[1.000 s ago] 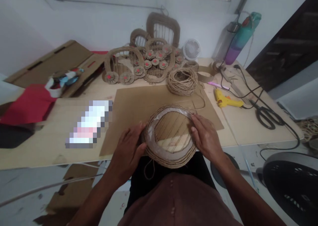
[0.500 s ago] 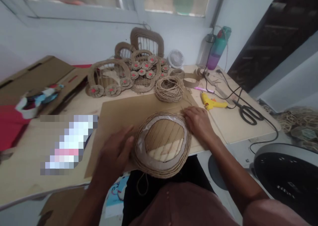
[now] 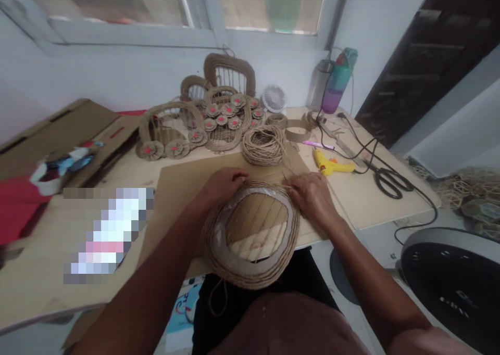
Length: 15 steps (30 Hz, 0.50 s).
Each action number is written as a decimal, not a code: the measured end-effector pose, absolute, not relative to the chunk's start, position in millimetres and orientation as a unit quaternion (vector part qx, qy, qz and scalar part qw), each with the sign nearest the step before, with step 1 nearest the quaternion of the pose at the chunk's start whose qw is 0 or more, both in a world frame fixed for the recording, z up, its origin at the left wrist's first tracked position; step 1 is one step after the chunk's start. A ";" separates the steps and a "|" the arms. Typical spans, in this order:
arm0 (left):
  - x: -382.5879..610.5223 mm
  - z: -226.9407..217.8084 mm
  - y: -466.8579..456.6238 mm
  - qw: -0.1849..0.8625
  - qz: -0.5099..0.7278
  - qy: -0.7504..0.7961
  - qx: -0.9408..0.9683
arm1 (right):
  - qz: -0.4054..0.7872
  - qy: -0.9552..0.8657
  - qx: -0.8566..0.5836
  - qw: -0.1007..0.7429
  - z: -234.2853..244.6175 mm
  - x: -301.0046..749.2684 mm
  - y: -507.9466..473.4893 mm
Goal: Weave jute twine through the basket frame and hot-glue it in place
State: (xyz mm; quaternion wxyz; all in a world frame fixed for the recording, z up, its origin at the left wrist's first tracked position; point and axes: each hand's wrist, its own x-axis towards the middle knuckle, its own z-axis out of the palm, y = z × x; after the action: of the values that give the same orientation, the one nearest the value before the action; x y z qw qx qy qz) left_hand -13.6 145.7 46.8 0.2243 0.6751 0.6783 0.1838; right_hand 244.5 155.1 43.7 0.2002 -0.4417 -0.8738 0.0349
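Observation:
A round frame (image 3: pixel 211 225) edged with several rows of twine lies tilted at the table's front edge, partly over my lap. Its inner band is pale, and strands cross the opening. My left hand (image 3: pixel 224 184) bends its fingers over the frame's upper left rim; their tips are partly hidden. At the upper right rim, my right hand (image 3: pixel 312 193) is closed with a strand of twine pinched in its fingers. Beyond the frame sits a coil of twine (image 3: pixel 263 146). A loose twine loop (image 3: pixel 219 300) hangs below the frame.
Cardboard (image 3: pixel 175 183) lies under the work. Twine frames with paper flowers (image 3: pixel 177 148) stand at the back beside a small fan (image 3: pixel 274 98). To the right are a yellow glue gun (image 3: pixel 332 165), black-handled scissors (image 3: pixel 390 180), a cable and a bottle (image 3: pixel 338 84).
My left hand has moved from the frame's left side up to its upper left rim, its fingers now bent. My right hand stays at the upper right rim.

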 end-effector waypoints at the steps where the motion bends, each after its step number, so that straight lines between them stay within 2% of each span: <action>1: -14.2 47.6 148.0 0.227 0.176 0.674 0.681 | 0.047 -0.875 -0.435 0.206 42.2 245.4 151.7; 5: -13.6 48.6 153.7 0.237 0.158 0.663 0.692 | 0.068 -0.877 -0.424 0.217 32.4 245.9 139.6; 15: -11.3 48.5 158.2 0.260 0.129 0.644 0.708 | 0.024 -0.869 -0.432 0.239 19.2 241.6 130.9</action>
State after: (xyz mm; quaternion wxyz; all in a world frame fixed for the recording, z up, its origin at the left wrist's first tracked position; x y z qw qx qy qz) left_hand -11.3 158.2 48.5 0.2599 0.7083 0.6436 0.1286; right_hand 241.6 130.9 19.2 0.2392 -0.4324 -0.8691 0.0237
